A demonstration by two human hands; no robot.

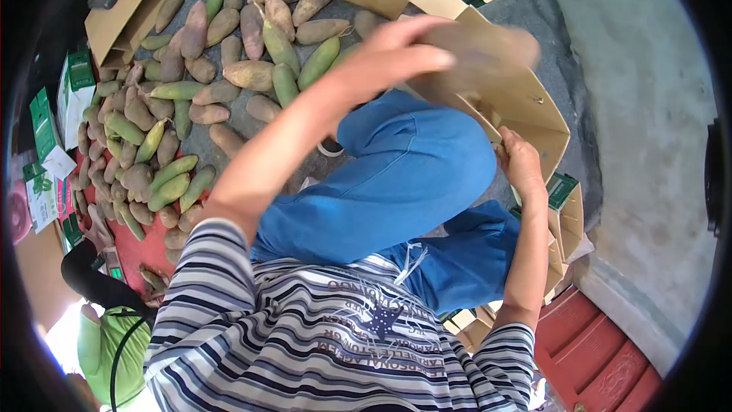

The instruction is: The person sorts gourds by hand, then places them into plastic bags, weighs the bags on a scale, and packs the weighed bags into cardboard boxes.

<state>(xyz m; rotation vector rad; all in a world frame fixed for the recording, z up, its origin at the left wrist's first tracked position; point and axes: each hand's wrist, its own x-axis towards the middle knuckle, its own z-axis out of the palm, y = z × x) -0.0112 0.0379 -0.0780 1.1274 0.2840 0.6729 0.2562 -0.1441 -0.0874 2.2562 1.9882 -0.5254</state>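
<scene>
Item one: root vegetable (499, 49), single, brown, blurred by motion. I find it at the fingertips of the left hand, over the open cardboard carton (545, 126). Lies: on the image-right side of the left grip. Long axis: seemingly crosswise, roughly in line with the hand; blur keeps me from certainty.

Left hand (404, 49): nearer of the two. Grip appears closed round the root, thumb on the body side; forearm slanting forward and rightward past the raised knee of the blue trousers (404, 156).

Right hand (522, 159): grip closed on the carton's near edge, forearm pointing forward, elbow bent.

Surroundings: loose roots (136, 181), brown and green, heaped on the floor at left; further cartons beyond.
</scene>
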